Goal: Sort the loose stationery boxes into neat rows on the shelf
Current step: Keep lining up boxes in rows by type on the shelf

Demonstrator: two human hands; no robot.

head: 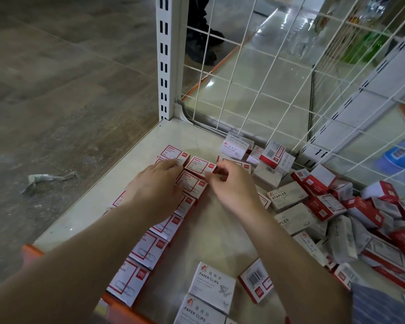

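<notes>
Cardboard, glossy and rectangular: red-and-white paper-clip boxes lie flat in straight rows on the smooth off-white metal shelf, near its bare left edge. Right of the rows, a jumbled heap of red and grey boxes crowds the white wire-mesh back. The left hand presses flat on the rows; the right hand pinches the row's far box.
</notes>
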